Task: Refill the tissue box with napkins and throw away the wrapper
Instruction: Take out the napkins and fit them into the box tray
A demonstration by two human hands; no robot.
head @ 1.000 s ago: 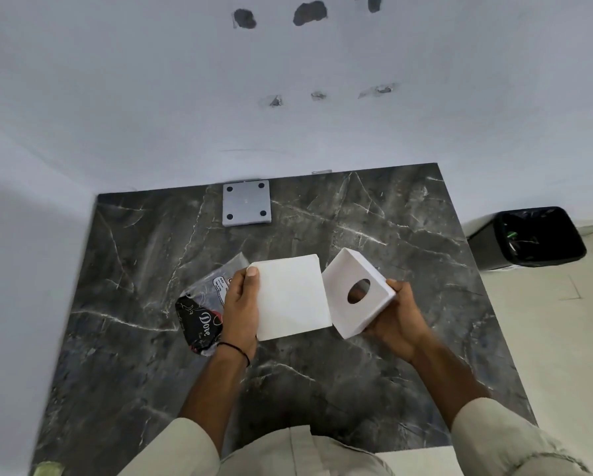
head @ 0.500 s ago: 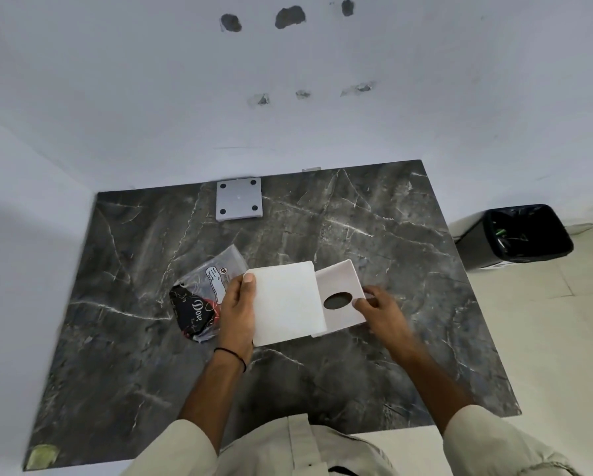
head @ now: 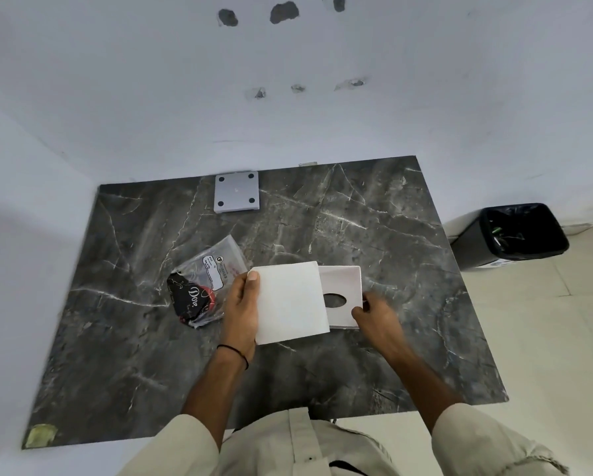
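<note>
My left hand (head: 241, 310) grips a square stack of white napkins (head: 289, 302) by its left edge, just above the dark marble table (head: 356, 228). The white tissue box (head: 343, 283) lies on the table with its open side up, so its oval hole shows. The napkins overlap its left part. My right hand (head: 377, 317) pinches the box's near right corner. The plastic wrapper (head: 198, 286), clear with black and red print, lies crumpled on the table left of my left hand.
A grey square plate (head: 236, 192) with black dots at its corners lies at the table's back edge. A black bin (head: 521, 235) with a dark liner stands on the floor to the table's right. White walls close the back and left.
My right hand brought the tilted box down flat onto the table, open side up, and slid to its near right corner. The napkins now overlap the box.
</note>
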